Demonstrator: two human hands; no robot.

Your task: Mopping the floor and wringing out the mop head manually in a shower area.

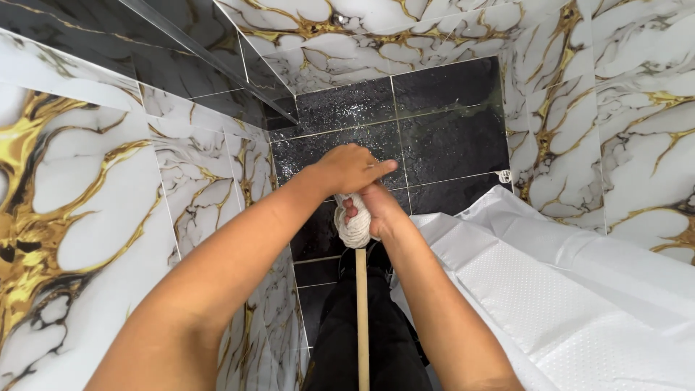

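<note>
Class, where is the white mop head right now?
In the head view, the mop head sits centre frame atop the wooden handle, gripped by both hands.

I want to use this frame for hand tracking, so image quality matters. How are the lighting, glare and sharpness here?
Head view: bright, even light, with no hard shadows on the arms; the wet black floor tiles glint with specular sparkle; the left hand, right hand and white mop strands are sharp; the marble wall tiles bow outward at the edges from wide-angle distortion.
</note>
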